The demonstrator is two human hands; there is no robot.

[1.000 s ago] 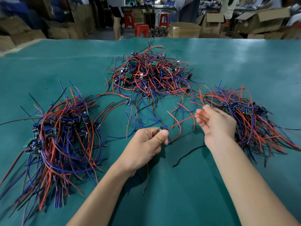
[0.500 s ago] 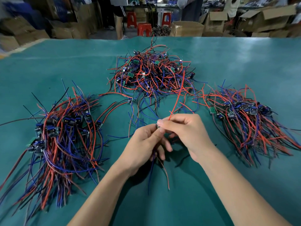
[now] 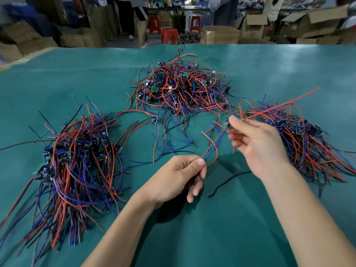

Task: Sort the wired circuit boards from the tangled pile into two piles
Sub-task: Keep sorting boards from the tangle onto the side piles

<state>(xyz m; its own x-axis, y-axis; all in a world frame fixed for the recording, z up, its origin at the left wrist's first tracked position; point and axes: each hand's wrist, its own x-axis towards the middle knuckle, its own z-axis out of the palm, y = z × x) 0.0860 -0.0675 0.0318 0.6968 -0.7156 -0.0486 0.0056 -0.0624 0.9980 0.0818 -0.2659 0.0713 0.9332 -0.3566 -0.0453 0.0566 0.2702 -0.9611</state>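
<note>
- The right hand (image 3: 258, 147) is raised over the right half of the counter (image 3: 221, 237), and its thumb and forefinger pinch a small wired circuit board (image 3: 227, 124).
- The other right fingers (image 3: 238, 143) curl loosely under the board without touching it.
- A long red wire (image 3: 279, 106) runs from that board up toward the counter's far right corner, over the right pile (image 3: 300, 139).
- Red and blue leads (image 3: 212, 149) hang from the board down to the left hand (image 3: 179, 176), which pinches their ends between thumb and forefinger near the middle of the counter.
- The 2 lowest left fingers point down toward the counter, relaxed.
- The tangled pile (image 3: 179, 87) lies toward the far edge, in the middle, green boards showing among the wires.
- The left pile (image 3: 77, 157) lies by the left edge, its boards gathered at the far side and its wires trailing toward the near edge.
- The right pile lies by the right edge, just behind the right hand, boards at its far side.
- 1 loose black wire (image 3: 229, 182) lies on the counter between the 2 forearms.
- Beyond the far edge stand cardboard boxes (image 3: 219, 34) and red stools (image 3: 169, 35).
</note>
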